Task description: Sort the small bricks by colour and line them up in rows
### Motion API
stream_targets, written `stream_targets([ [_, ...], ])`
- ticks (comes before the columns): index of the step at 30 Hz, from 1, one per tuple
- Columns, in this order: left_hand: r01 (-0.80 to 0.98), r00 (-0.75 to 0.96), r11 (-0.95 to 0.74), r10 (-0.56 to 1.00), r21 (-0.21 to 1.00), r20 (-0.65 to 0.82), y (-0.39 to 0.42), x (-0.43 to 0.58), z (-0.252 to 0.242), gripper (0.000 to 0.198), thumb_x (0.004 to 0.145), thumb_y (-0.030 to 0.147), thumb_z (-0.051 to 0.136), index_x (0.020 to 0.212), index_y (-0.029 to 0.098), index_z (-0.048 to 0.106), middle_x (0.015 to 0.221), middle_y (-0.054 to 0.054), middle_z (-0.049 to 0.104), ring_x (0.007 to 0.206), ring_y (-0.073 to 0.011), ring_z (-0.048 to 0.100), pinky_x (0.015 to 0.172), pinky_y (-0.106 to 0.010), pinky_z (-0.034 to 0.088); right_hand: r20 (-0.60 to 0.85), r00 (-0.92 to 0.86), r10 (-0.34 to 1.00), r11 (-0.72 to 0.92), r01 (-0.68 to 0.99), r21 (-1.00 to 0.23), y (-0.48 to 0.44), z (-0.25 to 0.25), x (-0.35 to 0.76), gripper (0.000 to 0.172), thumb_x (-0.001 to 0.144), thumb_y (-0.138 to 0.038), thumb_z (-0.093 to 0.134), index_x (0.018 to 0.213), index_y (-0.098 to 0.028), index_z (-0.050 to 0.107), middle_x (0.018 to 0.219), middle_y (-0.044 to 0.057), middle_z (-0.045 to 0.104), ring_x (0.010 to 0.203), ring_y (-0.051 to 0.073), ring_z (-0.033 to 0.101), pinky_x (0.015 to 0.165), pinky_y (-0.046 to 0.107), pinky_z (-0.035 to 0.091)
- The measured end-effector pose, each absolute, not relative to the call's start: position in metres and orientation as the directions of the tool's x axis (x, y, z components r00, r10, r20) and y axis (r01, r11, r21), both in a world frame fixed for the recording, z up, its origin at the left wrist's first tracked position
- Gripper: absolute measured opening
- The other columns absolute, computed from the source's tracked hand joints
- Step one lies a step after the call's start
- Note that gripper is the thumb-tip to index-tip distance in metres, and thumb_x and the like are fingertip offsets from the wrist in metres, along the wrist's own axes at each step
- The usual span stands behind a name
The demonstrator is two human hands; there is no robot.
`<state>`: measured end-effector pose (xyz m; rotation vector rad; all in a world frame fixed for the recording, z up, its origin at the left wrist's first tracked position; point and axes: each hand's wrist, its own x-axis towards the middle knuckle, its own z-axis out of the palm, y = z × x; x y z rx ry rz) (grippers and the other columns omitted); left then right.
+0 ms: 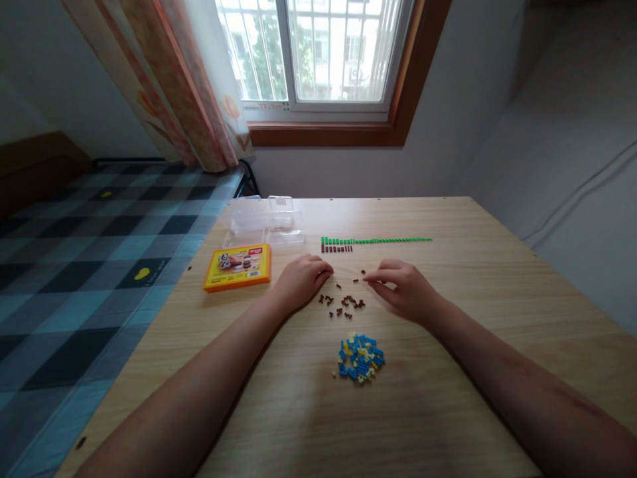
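My left hand (306, 279) rests on the wooden table with its fingers bent and pressed together. Anything under its fingertips is hidden. Across from it, my right hand (405, 289) has thumb and forefinger brought together in a pinch; whatever sits between the tips is too small to make out. One small brown brick (355, 281) lies just left of those fingertips, and another brown brick (363, 271) lies just beyond them. Between the hands and nearer me is a loose scatter of brown bricks (348, 302). Closer still sits a pile of blue and yellow bricks (361, 358).
Beyond the hands runs a long row of green bricks (378, 241), with a shorter row of brown bricks (336, 249) before it. At left are a yellow-orange box (237, 267) and open clear plastic containers (243, 219). A checked bed (74, 285) adjoins the table's left edge.
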<state>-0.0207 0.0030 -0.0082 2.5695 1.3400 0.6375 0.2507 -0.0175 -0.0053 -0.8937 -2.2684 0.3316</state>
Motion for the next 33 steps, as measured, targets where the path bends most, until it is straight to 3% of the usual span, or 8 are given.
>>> stream_targets([
  [3,0.755,0.509,-0.585,0.807,0.297,0.299,0.003,-0.021,-0.009,0.016,0.095,0.024,0.059,0.093,0.02,0.074,0.096,-0.006,0.074,0.094,-0.0223,0.065,0.086,-0.037,0.051,0.45,-0.662,0.599,0.793,0.416,-0.445,-0.03,0.002,0.249,0.015,0.093,-0.022,0.062,0.095,-0.022,0.076,0.08,0.004,0.065,0.074,0.015,0.058,0.068,0.029,0.043],
  [7,0.775,0.485,-0.565,0.819,0.283,0.307,0.004,-0.022,-0.01,0.02,0.097,0.027,0.056,0.093,0.021,0.075,0.097,-0.006,0.073,0.091,-0.0218,0.065,0.083,-0.036,0.051,0.377,-0.735,0.563,0.812,0.408,-0.417,-0.037,0.005,0.246,0.014,0.093,-0.022,0.062,0.087,-0.022,0.076,0.076,0.003,0.064,0.072,0.015,0.056,0.066,0.029,0.04],
  [16,0.777,0.43,-0.528,0.843,0.344,0.322,0.004,-0.024,-0.01,0.016,0.095,0.022,0.056,0.096,0.021,0.072,0.097,-0.006,0.069,0.088,-0.0198,0.064,0.08,-0.033,0.051,0.346,-0.753,0.56,0.815,0.426,-0.393,-0.034,0.003,0.246,0.013,0.091,-0.023,0.063,0.09,-0.023,0.076,0.08,0.003,0.065,0.073,0.015,0.057,0.066,0.028,0.04],
  [25,0.738,0.446,-0.561,0.822,0.374,0.353,0.002,-0.026,-0.006,0.017,0.092,0.024,0.056,0.087,0.019,0.072,0.093,-0.007,0.067,0.081,-0.018,0.062,0.078,-0.032,0.051,0.311,-0.779,0.545,0.816,0.408,-0.409,-0.033,0.003,0.243,0.011,0.088,-0.02,0.063,0.086,-0.022,0.074,0.08,0.002,0.065,0.073,0.014,0.057,0.069,0.028,0.042],
  [29,0.737,0.498,-0.583,0.81,0.342,0.309,0.0,-0.026,-0.004,0.024,0.091,0.021,0.055,0.1,0.024,0.076,0.099,-0.006,0.068,0.086,-0.0187,0.062,0.082,-0.034,0.051,0.292,-0.786,0.545,0.799,0.382,-0.464,-0.033,0.002,0.245,0.011,0.085,-0.018,0.065,0.087,-0.023,0.074,0.082,0.001,0.065,0.072,0.013,0.058,0.068,0.027,0.044],
  [33,0.726,0.607,-0.653,0.756,0.216,0.244,-0.002,-0.024,-0.001,0.036,0.096,0.024,0.049,0.125,0.034,0.069,0.11,-0.006,0.065,0.101,-0.0221,0.059,0.091,-0.037,0.048,0.274,-0.788,0.551,0.791,0.388,-0.474,-0.032,0.002,0.245,0.012,0.084,-0.017,0.064,0.087,-0.022,0.074,0.082,0.001,0.066,0.069,0.012,0.057,0.067,0.026,0.044],
])
